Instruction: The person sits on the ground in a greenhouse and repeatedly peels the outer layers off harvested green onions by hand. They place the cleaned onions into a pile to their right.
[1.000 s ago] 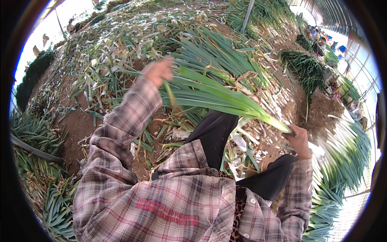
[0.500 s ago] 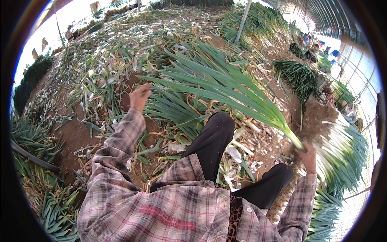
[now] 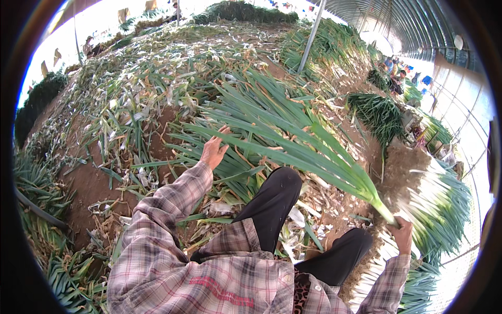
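My right hand [image 3: 401, 234] is closed round the white base of a large green onion [image 3: 334, 166]. Its long green leaves fan out to the left, above my knees. Close to the leaf tips is my left hand [image 3: 213, 152], fingers spread and nothing gripped; whether a fingertip touches a leaf I cannot tell. Beneath those leaves lies a heap of untrimmed green onions [image 3: 243, 180] with some yellowed leaves. Beside my right hand, a row of green onions with bare white stems [image 3: 444, 201] lies with its leaves pointing right.
Stripped leaves and peelings [image 3: 141, 94] litter the soil ahead and left. More green onions lie at the lower left [image 3: 73, 277], beside a dark pipe [image 3: 39, 209]. A metal pole [image 3: 312, 36] stands ahead. Far right, people [image 3: 400, 76] are among bundles under the arched roof [image 3: 408, 26].
My left hand has moved right, towards the leaves, and its fingers have spread. My right hand keeps hold of the green onion's base, now slightly lower in view.
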Motion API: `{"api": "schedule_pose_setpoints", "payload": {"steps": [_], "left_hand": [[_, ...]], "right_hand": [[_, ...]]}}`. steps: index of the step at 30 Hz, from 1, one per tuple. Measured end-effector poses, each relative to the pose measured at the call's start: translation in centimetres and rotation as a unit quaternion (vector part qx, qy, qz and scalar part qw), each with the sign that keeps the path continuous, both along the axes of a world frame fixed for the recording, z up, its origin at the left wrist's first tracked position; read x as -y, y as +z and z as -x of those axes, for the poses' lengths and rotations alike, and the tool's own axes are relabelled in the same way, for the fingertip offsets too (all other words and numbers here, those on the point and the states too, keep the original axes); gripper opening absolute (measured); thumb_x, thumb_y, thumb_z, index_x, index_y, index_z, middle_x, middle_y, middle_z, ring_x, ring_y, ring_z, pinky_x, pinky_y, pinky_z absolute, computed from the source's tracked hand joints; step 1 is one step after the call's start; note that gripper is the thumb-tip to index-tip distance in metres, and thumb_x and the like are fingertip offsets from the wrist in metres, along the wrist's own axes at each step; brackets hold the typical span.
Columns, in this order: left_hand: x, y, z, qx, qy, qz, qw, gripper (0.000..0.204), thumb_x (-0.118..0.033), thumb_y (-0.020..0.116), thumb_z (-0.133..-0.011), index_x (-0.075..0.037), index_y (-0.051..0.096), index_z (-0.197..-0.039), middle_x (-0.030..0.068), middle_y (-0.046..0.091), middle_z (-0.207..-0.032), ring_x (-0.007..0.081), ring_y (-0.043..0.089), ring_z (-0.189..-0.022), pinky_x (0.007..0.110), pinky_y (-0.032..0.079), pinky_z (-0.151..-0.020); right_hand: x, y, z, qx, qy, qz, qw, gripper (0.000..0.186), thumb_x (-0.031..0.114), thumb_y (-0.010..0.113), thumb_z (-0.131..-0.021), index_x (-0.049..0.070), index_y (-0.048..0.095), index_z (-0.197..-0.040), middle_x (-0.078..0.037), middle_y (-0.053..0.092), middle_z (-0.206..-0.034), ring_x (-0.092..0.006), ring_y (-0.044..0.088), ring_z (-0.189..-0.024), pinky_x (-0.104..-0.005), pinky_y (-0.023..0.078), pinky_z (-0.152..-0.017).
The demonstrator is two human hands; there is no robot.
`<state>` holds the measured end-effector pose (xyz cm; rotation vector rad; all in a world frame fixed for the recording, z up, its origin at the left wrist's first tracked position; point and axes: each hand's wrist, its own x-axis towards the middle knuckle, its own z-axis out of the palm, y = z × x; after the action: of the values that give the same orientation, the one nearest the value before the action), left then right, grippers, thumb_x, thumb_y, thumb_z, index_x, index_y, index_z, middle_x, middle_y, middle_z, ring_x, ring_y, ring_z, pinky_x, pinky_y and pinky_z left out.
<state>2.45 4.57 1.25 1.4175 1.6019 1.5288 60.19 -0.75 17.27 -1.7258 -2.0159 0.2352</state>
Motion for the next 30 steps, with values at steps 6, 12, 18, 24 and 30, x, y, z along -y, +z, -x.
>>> {"api": "schedule_pose_setpoints", "payload": {"steps": [6, 12, 18, 24, 30], "left_hand": [[-3.4, 3.9, -2.2, -0.338, 0.001, -0.179, 0.924, 0.041, -0.009, 0.047, -0.082, -0.008, 0.04, -0.122, 0.0066, 0.048, -0.118, 0.0172, 0.052, -0.1, 0.03, 0.046, -0.075], [-5.3, -0.3, 1.8, -0.2, -0.223, -0.004, 0.954, 0.027, -0.005, 0.052, -0.075, -0.005, 0.055, -0.101, 0.0097, 0.058, -0.093, 0.0187, 0.059, -0.064, 0.031, 0.047, -0.056], [-3.1, -1.8, 0.8, 0.188, -0.063, 0.111, 0.974, 0.016, -0.015, 0.058, -0.078, -0.003, 0.058, -0.088, 0.002, 0.053, -0.07, 0.0106, 0.048, -0.052, 0.025, 0.043, -0.047], [1.4, 2.0, 6.1, 0.264, 0.261, 0.009, 0.928, 0.028, -0.017, 0.056, -0.081, -0.01, 0.05, -0.107, 0.0002, 0.047, -0.065, 0.0106, 0.047, -0.056, 0.026, 0.044, -0.052], [-0.6, 1.9, 4.8, -0.181, 0.006, 0.04, 0.983, 0.063, -0.009, 0.061, -0.073, -0.026, 0.035, -0.128, 0.005, 0.056, -0.077, 0.0109, 0.048, -0.061, 0.027, 0.045, -0.065]], "right_hand": [[1.5, -0.1, -1.9, -0.031, -0.007, 0.006, 0.999, 0.027, 0.0, 0.069, -0.053, -0.004, 0.061, -0.079, -0.009, 0.055, -0.055, -0.0121, 0.049, -0.049, -0.0264, 0.039, -0.048], [2.6, 1.2, -2.0, -0.06, -0.012, 0.044, 0.997, 0.025, -0.002, 0.069, -0.053, -0.005, 0.061, -0.077, -0.006, 0.055, -0.054, -0.0091, 0.049, -0.048, -0.0235, 0.039, -0.045], [2.9, -1.6, -3.6, -0.066, -0.002, 0.07, 0.995, 0.024, -0.001, 0.066, -0.056, -0.008, 0.059, -0.077, -0.003, 0.052, -0.054, -0.0072, 0.046, -0.045, -0.0219, 0.036, -0.041], [3.6, -1.3, -4.0, -0.033, -0.021, 0.09, 0.995, 0.022, -0.002, 0.066, -0.053, -0.007, 0.06, -0.074, -0.004, 0.052, -0.053, -0.0071, 0.048, -0.046, -0.0221, 0.037, -0.041], [4.0, -0.7, -3.6, -0.02, -0.018, 0.064, 0.998, 0.028, 0.001, 0.069, -0.05, -0.004, 0.061, -0.077, -0.008, 0.056, -0.056, -0.0099, 0.05, -0.051, -0.0251, 0.04, -0.048]]}}
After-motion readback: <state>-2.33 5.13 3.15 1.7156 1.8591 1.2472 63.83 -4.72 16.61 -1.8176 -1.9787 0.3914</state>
